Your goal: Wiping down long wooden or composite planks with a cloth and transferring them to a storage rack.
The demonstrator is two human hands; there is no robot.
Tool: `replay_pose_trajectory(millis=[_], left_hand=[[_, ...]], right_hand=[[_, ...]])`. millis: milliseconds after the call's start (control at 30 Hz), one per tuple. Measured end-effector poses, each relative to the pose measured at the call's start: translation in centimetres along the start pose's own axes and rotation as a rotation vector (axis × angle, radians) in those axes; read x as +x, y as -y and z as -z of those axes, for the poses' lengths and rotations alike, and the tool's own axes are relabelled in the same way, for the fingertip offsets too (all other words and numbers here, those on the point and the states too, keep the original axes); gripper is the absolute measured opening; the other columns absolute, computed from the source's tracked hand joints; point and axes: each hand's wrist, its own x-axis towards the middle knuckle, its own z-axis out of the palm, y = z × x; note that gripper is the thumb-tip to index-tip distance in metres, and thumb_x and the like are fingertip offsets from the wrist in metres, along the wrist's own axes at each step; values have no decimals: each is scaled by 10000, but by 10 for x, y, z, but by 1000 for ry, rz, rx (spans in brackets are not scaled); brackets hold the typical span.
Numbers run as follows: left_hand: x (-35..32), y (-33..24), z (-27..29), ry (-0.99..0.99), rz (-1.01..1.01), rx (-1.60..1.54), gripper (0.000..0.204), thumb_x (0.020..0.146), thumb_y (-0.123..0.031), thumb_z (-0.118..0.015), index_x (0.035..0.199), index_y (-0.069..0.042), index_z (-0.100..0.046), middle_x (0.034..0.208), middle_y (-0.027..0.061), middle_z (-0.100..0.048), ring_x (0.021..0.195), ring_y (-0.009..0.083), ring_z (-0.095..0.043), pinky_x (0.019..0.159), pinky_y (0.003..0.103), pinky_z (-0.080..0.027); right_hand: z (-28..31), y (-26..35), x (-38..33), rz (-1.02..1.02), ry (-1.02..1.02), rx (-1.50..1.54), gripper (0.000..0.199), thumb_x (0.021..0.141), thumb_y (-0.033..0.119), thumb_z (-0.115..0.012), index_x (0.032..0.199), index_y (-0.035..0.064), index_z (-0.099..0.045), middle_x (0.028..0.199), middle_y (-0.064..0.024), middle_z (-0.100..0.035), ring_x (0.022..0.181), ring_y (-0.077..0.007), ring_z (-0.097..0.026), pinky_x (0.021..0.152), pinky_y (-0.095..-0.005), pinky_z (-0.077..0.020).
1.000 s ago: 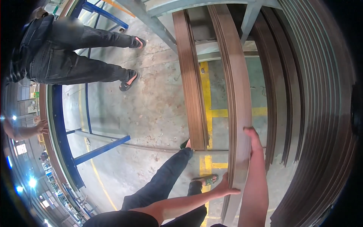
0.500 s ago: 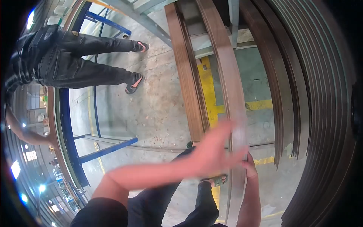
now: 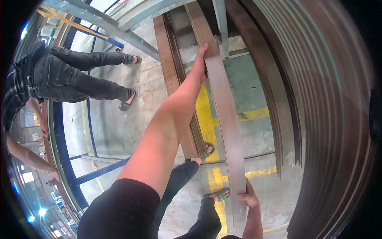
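Note:
A long brown wood-grain board (image 3: 223, 95) runs from the top of the view down between my arms to the lower edge. My left arm stretches far forward, and my left hand (image 3: 202, 63) is closed around the board's left edge near its far part. The fingers under it are hidden. Much nearer to me, my right hand (image 3: 250, 196) grips the board's right edge, thumb on top and the other fingers partly out of sight. Left of it lies a second brown board (image 3: 169, 63), partly covered by my left forearm.
Grey metal rack bars (image 3: 221, 28) cross the top. More brown boards (image 3: 270, 87) and a tall stack of long profiles (image 3: 318, 99) stand on the right. At left, a person in dark trousers (image 3: 67, 75) works at a blue-framed bench (image 3: 67, 135). Yellow lines (image 3: 205, 107) mark the concrete floor.
My left hand has swept forward along the board and now grips its far part. My right hand has slid lower in view, still on the board. The co-worker's arms have shifted at the bench.

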Motion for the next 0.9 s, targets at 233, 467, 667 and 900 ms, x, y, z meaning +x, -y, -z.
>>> replay_pose_trajectory(millis=[233, 467, 667, 900], left_hand=[[-65, 29, -22, 26, 74, -56, 662, 935, -692, -591, 1261, -126, -698, 1042, 91, -755, 938, 275, -724, 836, 464, -599], [-213, 86, -49, 27, 140, -162, 651, 948, -632, -608, 1346, -122, -671, 1215, 90, -738, 1105, 294, -692, 1022, 477, -544], [-384, 110, -120, -72, 327, -158, 666, 937, -650, -646, 1347, -126, -652, 1189, 97, -718, 1103, 298, -673, 1000, 489, -546], [-565, 108, -132, 119, 328, -83, 772, 974, -687, -535, 1458, -86, -567, 1314, 142, -689, 1162, 330, -669, 968, 517, -575]], right_hand=[[-11, 4, -101, 2, 11, -40, 1278, 622, 326, -948, 1673, -17, -306, 1577, -124, -523, 1468, -262, -480, 1236, -401, -345], [-18, -21, -267, -86, -48, -23, 1262, 647, 315, -937, 1668, -42, -288, 1567, -141, -530, 1464, -266, -483, 1231, -407, -349], [-59, -42, -457, -47, -235, 0, 1254, 642, 246, -978, 1647, -56, -290, 1571, -210, -492, 1470, -329, -475, 1191, -440, -404], [-99, -74, -541, -166, 142, -156, 1120, 927, 616, -747, 1691, -21, -233, 1690, -185, -369, 1573, -291, -317, 1292, -431, -248]])
